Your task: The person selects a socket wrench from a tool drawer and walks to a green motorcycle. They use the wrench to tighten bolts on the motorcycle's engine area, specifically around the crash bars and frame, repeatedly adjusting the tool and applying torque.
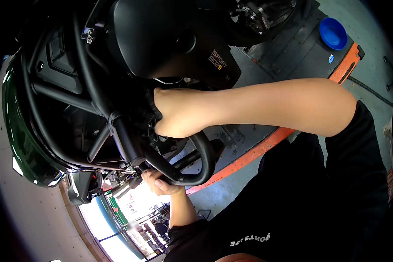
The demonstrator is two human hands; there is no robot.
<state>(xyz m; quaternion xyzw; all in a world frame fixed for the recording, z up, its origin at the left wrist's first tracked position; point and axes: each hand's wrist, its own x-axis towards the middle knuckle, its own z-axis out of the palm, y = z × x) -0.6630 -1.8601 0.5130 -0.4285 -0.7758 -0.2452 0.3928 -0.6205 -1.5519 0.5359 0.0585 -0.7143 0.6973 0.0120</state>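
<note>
A black motorcycle with a tubular frame [98, 98] fills the upper left. My left hand [159, 181] is at the lower end of a looped black crash bar [209, 163], with its fingers curled round the tube. From the right, my bare right forearm stretches across to the machine. My right hand [177, 113] reaches in among dark parts between the frame tubes and a smooth black body panel [161, 39]. The fingers of that hand are hidden inside, so what they touch does not show.
The motorcycle stands on a dark lift platform [284, 56] with an orange edge [249, 153]. A blue bowl [333, 33] sits at its far right corner. A dark hose [371, 91] runs along the floor. A glossy green panel [22, 139] curves at the left.
</note>
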